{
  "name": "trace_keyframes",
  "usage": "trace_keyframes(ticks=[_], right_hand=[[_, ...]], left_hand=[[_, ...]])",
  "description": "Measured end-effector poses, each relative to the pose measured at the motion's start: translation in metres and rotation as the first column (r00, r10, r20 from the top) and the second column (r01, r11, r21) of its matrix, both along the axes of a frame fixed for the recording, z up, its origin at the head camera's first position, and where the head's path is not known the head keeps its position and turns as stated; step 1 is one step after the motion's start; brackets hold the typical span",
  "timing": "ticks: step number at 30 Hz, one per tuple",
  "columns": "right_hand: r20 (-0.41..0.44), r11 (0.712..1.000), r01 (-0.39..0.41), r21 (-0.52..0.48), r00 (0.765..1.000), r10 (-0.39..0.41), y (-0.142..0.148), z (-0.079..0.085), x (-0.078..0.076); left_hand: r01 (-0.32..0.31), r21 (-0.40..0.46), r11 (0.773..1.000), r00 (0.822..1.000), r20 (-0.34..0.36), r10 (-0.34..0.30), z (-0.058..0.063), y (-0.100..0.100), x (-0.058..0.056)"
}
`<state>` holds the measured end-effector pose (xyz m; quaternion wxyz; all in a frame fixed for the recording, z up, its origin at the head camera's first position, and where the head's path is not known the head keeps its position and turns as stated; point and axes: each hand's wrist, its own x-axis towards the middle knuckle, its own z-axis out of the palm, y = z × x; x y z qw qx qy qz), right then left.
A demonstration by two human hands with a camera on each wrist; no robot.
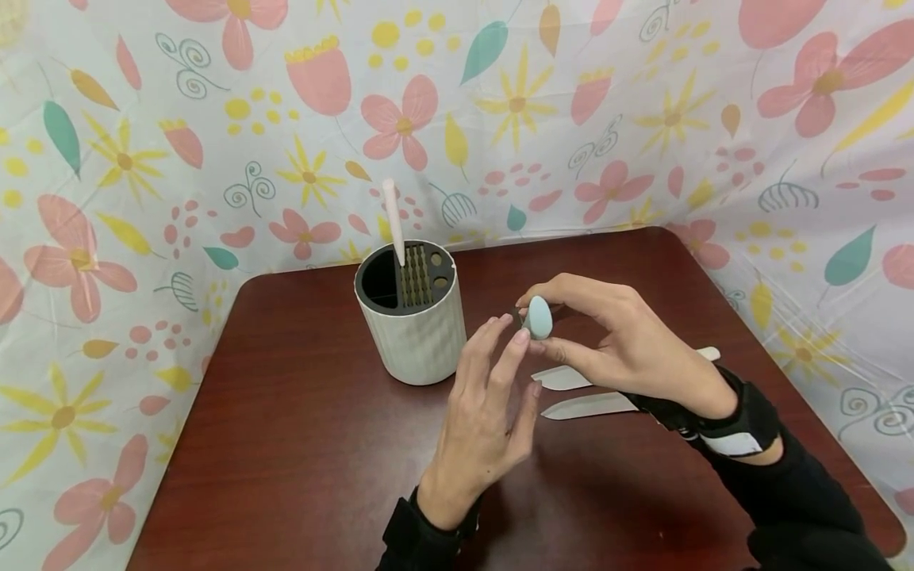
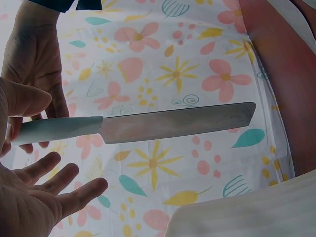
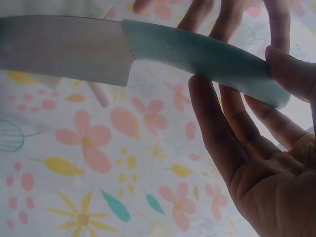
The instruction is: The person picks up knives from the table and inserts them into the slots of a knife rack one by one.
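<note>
A knife with a pale blue handle (image 1: 539, 317) is held up above the table. Its broad, blunt-ended blade (image 2: 177, 122) shows in the left wrist view and points away from the head camera, where it is mostly hidden. My right hand (image 1: 628, 341) holds the handle (image 3: 207, 57) between thumb and fingers near its butt. Facing it, my left hand (image 1: 485, 404) has its fingers loosely extended, fingertips beside the handle. Whether they touch it is hard to tell. Two pale knives, an upper one (image 1: 564, 378) and a lower one (image 1: 585, 406), lie beneath my right hand.
A white ribbed knife block (image 1: 421, 345) with a dark slotted top stands left of the hands. A pale handle (image 1: 393, 218) sticks up from it. The brown table (image 1: 307, 444) meets a flower-patterned cloth (image 1: 514, 159) at the back and sides.
</note>
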<state>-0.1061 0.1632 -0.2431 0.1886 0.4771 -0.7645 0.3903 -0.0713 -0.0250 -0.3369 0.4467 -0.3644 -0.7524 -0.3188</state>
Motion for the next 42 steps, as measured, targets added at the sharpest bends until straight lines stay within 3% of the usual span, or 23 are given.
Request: trace_keyframes(ticks=[27, 42], right_hand=[[-0.036, 0.998, -0.066, -0.003, 0.997, 0.066, -0.004, -0.001, 0.014], [-0.049, 0.984, -0.164, -0.072, 0.986, 0.161, -0.008, 0.002, 0.022]], left_hand=[[0.043, -0.007, 0.999, 0.998, -0.034, -0.044, 0.003, 0.003, 0.004], [0.084, -0.001, 0.996, 0.994, -0.071, -0.084, 0.007, 0.007, 0.01]])
